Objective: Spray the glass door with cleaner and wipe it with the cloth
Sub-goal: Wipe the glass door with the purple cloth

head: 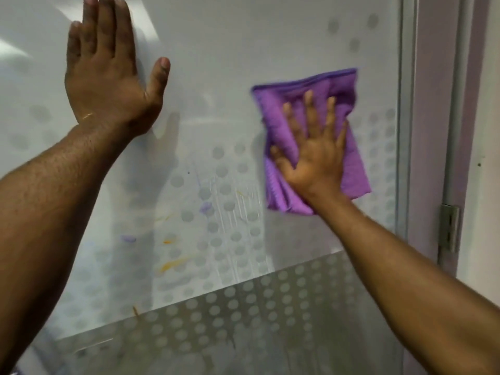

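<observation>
The glass door [216, 77] fills the view, frosted with a pattern of grey dots. My right hand [316, 155] presses a folded purple cloth [351, 163] flat against the glass near the door's right edge, fingers spread over it. Up at the left, my left hand [108, 69] lies flat on the pane with fingers apart and nothing in it. Orange and purple smears [173, 262] and wet drip streaks [232, 209] mark the glass below and between the hands. No spray bottle is in view.
A metal door frame [404, 131] runs down the right side, beside a lilac wall strip [430, 104]. A metal hinge [449, 228] sits on the grey post at the right. A clearer dotted band [243, 320] crosses the lower glass.
</observation>
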A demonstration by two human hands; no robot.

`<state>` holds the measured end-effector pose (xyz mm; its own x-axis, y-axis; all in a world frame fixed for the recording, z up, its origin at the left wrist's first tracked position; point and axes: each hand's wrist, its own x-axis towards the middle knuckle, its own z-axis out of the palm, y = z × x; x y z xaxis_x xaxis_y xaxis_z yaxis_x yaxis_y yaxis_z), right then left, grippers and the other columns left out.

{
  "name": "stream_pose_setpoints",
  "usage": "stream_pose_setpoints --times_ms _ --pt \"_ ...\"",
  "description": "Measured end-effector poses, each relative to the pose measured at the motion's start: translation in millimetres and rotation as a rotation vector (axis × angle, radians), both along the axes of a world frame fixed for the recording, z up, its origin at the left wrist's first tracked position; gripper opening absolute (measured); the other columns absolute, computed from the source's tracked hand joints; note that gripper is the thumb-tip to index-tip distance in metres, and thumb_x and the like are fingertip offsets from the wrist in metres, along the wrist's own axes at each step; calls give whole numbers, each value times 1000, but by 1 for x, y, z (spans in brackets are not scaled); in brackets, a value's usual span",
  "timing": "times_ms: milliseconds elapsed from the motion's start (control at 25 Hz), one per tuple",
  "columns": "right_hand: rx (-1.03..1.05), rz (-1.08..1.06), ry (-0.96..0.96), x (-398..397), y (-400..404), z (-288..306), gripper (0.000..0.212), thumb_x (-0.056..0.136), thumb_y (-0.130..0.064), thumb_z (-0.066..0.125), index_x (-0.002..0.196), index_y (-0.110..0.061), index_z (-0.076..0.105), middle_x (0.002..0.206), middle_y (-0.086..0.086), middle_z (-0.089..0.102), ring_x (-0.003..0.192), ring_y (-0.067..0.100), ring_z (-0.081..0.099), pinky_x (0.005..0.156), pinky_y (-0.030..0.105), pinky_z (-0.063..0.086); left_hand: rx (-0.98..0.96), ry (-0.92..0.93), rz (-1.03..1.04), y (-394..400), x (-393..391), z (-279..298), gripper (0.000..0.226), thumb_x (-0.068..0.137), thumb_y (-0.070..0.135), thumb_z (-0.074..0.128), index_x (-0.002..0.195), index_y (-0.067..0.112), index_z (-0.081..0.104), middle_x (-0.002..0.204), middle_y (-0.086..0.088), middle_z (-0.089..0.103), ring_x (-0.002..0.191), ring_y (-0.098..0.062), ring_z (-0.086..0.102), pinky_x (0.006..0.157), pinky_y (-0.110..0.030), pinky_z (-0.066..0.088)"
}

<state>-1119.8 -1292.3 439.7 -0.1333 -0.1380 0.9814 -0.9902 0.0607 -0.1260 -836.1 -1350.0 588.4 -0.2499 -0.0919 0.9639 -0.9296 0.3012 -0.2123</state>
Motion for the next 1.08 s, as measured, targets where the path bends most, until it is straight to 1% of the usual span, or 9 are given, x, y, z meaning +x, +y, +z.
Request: stream_pose_setpoints --times_ms 120,240,320,400,480,640,800,960,1080 --pt "140 88 314 39 3 -71 71 90 -62 40 153 -31 28 162 6 18 150 40 12 117 63 10 -18 1 9 4 0 0 78 99 63 13 158 15 -2 168 -6 -2 155 -21 -3 125 -39 2" --pt "188 75 587 -1 9 -114 78 84 -56 51 153 -35 23 164 0 13 150 31 18 118 58 11 -2 1 13 7 0 -1 78 99 62 14 158 14 -2 168 -5 -3 155 -19 -3 125 -38 1" --pt "130 18 312 -22 7 -86 83 83 -55 48 155 -39 10 165 -4 5 150 30 16 117 59 12 -5 8 36 8 0 -1 79 98 62 14 159 13 -2 168 -5 -3 155 -19 -3 125 -38 2" --pt "36 -15 -5 -13 4 -38 72 91 -56 40 155 -38 12 164 2 14 150 35 13 117 61 12 1 3 50 9 -3 -1 79 98 62 13 159 13 -1 168 -5 -3 155 -19 -2 125 -38 2" --pt "15 20 -80 24 -1 1 69 93 -59 38 154 -34 20 164 5 17 150 37 11 118 60 8 7 9 54 8 -4 0 79 98 62 13 159 13 -1 168 -6 -2 155 -20 -2 125 -38 2" --pt "125 127 318 104 -5 -22 73 91 -61 41 155 -30 24 164 6 13 152 30 4 120 54 -2 -1 9 69 7 0 1 78 99 62 13 159 13 1 168 -6 0 155 -19 -1 125 -37 3" --pt "279 220 703 87 8 -101 74 84 -52 55 151 -33 32 161 1 24 151 26 16 121 53 7 13 -1 67 9 -1 0 78 99 61 14 159 14 1 168 -5 -1 155 -19 -1 125 -37 3" --pt "149 53 287 45 5 -28 75 87 -55 42 154 -34 19 164 2 14 151 30 12 119 54 2 23 -2 84 9 -1 1 79 98 61 14 159 12 0 168 -6 -1 155 -20 -2 125 -37 2" --pt "78 66 58 85 -5 23 73 91 -61 35 156 -34 16 165 2 7 152 32 5 119 56 -1 31 -3 79 8 -1 2 79 98 61 14 159 13 1 168 -6 -1 155 -20 -1 125 -36 2"
